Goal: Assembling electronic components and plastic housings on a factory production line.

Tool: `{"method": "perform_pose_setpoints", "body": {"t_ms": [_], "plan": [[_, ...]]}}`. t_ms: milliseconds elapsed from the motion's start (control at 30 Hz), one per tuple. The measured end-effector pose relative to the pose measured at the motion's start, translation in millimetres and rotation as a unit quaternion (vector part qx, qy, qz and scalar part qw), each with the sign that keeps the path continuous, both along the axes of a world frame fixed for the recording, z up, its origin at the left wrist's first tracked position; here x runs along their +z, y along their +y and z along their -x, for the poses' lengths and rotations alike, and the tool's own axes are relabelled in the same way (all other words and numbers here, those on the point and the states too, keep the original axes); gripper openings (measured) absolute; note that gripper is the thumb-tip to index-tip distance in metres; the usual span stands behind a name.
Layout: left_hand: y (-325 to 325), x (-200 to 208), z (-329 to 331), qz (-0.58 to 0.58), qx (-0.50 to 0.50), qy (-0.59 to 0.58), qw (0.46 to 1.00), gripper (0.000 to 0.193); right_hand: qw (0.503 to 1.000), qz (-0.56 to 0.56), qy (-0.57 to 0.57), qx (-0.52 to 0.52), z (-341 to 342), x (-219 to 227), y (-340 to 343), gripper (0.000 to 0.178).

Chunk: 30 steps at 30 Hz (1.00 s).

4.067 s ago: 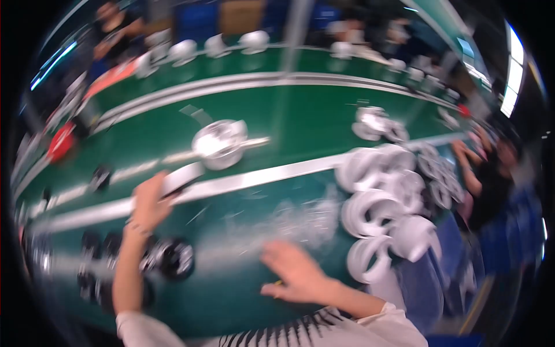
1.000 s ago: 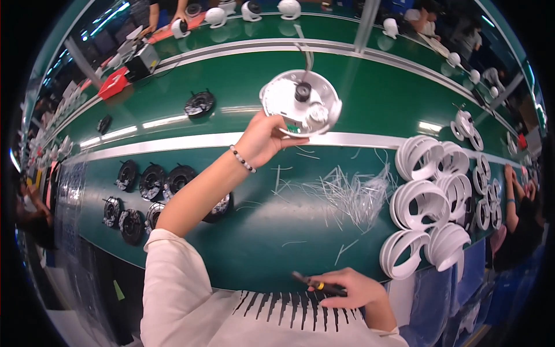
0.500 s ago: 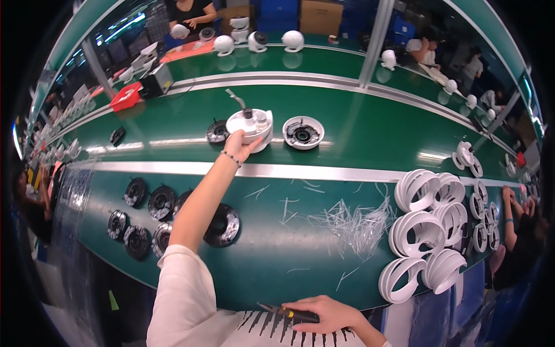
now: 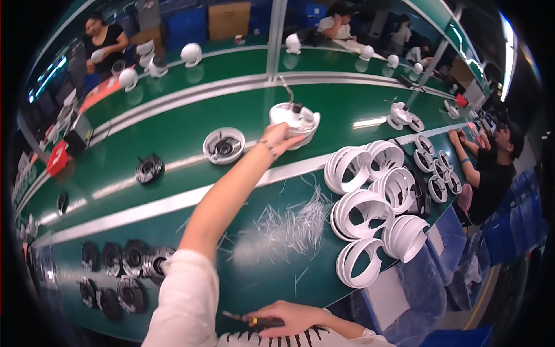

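My left hand [image 4: 280,140] is closed on the side of a round white plastic housing [image 4: 306,137] over the green conveyor. A bent metallic strip [image 4: 287,89] and a black cylindrical part [image 4: 298,108] stick up from its top. Low against my body, my right hand [image 4: 295,318] is wrapped round the dark handles of small pliers [image 4: 263,322]; their jaws point left. To the left of the housing lies a white bowl-shaped part [image 4: 215,156] with a black ring inside. Farther left sits a black round part [image 4: 148,169].
Stacked white rings [image 4: 361,215] fill the bench's right side, beside a heap of clear plastic strips [image 4: 289,225]. Several black round parts [image 4: 133,257] lie at the left. A metal rail [image 4: 139,214] divides bench from conveyor. A co-worker [image 4: 491,179] sits at the right.
My view has turned to the right. The left hand has carried the white housing rightward along the conveyor, away from the bowl-shaped part. My right hand still grips the pliers near my body.
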<state>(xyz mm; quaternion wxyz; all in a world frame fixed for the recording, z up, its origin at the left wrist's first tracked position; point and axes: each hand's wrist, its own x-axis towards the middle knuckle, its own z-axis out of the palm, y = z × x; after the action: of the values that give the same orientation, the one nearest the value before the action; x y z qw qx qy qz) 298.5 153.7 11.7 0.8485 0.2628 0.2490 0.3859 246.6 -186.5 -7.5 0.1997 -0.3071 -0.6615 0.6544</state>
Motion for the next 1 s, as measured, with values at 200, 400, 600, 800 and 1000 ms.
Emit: {"method": "perform_pose_setpoints", "body": {"t_ms": [200,400,600,800,1000], "plan": [[24.1,-50.5,-30.4,0.005,-0.001,0.062,0.998,0.039,0.97,-0.195,-0.094,-0.112,-17.5,27.4,-3.1,0.053],[47.2,-23.3,108.3,-0.381,-0.046,0.522,0.761,0.033,0.873,-0.365,-0.261,-0.191,-1.1,7.3,12.5,0.054],[85.5,-31.4,280.0,-0.368,0.158,0.822,0.404,0.026,0.875,-0.389,-0.237,-0.166,14.0,-36.8,20.3,0.061],[121.4,-91.7,348.7,-0.331,0.125,0.844,0.403,0.05,0.793,-0.477,-0.113,-0.363,-10.4,-1.0,3.0,0.037],[176.2,-102.9,382.7,-0.363,0.177,0.788,0.464,0.061,0.531,-0.362,-0.37,-0.671,-96.5,34.7,-31.1,0.028]]}}
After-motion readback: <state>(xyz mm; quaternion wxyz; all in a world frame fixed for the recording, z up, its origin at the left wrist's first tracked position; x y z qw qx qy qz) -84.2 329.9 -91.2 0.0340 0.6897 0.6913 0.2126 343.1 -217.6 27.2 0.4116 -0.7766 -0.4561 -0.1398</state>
